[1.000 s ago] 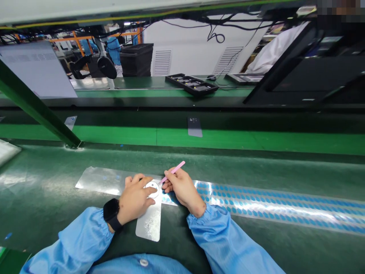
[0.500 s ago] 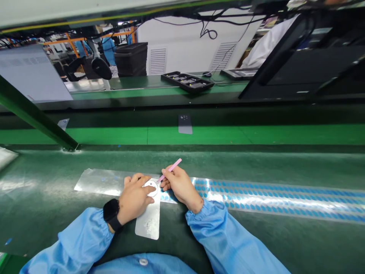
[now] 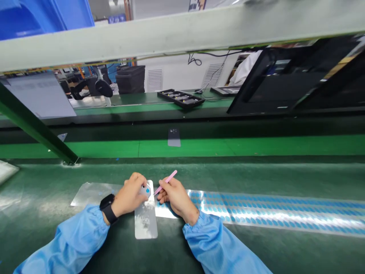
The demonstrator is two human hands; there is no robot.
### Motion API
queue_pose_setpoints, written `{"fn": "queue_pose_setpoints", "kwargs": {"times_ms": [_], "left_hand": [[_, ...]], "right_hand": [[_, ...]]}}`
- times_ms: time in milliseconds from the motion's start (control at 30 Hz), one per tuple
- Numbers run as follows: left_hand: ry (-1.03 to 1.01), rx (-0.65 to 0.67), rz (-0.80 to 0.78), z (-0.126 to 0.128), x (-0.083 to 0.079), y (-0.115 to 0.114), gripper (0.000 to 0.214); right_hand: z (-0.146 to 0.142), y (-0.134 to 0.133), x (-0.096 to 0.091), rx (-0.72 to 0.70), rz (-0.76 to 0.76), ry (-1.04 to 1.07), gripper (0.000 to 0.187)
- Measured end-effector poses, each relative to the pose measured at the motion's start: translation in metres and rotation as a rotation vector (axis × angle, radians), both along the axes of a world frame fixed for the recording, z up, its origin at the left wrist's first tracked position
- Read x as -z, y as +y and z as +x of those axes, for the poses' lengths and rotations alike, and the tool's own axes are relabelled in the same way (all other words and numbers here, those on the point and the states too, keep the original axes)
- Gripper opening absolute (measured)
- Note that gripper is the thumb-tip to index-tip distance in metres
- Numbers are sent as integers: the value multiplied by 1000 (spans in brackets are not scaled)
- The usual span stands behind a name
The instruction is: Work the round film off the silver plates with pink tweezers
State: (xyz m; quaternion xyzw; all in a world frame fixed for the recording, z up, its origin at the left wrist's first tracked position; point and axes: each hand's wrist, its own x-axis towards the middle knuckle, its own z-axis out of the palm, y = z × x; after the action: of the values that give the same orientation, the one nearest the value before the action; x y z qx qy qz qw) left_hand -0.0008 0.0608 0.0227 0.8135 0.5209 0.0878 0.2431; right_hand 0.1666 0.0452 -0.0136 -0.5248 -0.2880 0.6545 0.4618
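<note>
A silvery phone back panel [image 3: 146,224] lies lengthwise in front of me, with one blue dot sticker [image 3: 147,190] showing near its top. My left hand [image 3: 128,195], a dark watch on its wrist, grips the panel's upper left side between thumb and fingers. Pink tweezers [image 3: 168,180] are held in my right hand [image 3: 175,196], their tip close to the panel's upper right edge. Whether the tip touches the panel I cannot tell. Beneath both hands runs a long clear sheet of blue dot stickers [image 3: 256,210], reaching off to the right.
A dark phone back panel [image 3: 173,137] rests on the green ledge beyond the bench. A green post [image 3: 42,127] slants down at the left. Farther back are a black tray [image 3: 181,99] and dark monitors [image 3: 273,83]. A pale beam [image 3: 171,32] crosses overhead.
My left fingers have moved off the panel's round white area to its upper left side. A blue dot now shows there. My view has tilted upward.
</note>
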Motion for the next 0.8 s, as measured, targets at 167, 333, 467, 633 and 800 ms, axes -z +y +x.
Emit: {"fn": "queue_pose_setpoints", "kwargs": {"times_ms": [167,333,467,633,800], "left_hand": [[113,-39,196,-3,-50,90,17],[254,-241,345,13,-90,177,7],[317,-292,361,60,-78,202,12],[332,-170,238,136,-26,198,36],[365,-109,134,160,2,203,34]], "right_hand": [[-2,2,2,-21,-4,21,31],[-4,5,4,-32,-17,41,29],[-5,7,5,-74,-33,21,27],[-4,6,16,-99,-12,1,29],[-3,5,28,-116,-3,2,33]]}}
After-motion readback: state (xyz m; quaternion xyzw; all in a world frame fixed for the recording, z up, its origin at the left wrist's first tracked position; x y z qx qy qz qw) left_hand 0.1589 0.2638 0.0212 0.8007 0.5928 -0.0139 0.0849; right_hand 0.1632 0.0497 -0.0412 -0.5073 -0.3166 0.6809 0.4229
